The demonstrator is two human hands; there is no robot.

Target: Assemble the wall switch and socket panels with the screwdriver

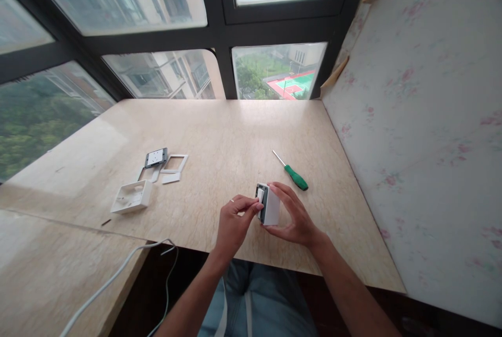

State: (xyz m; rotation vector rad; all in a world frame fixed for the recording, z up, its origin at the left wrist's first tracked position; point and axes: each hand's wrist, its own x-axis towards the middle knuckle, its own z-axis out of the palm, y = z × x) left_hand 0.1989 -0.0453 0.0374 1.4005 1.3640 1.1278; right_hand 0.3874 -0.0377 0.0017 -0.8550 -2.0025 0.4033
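Note:
Near the front of the worktop, a white wall-mount box (273,210) stands on its side, its face turned left. That face has a dark grey frame with a white switch panel (260,196) in it. My right hand (295,215) grips the box, thumb at the near edge and fingers at the far edge. My left hand (237,220) is closed, thumb and forefinger pinching at the white panel; the fingertips partly cover it. A ring shows on one left finger. Beyond my right hand lies a screwdriver (295,176) with a green handle, its tip pointing away.
To the left are an open white box (132,197), a grey-framed socket insert (156,157), a white frame (174,163) and a small white plate (171,178). A dark screw-like piece (105,222) lies nearby. A white cable (113,277) crosses the front-left edge. Windows stand behind, a papered wall at right.

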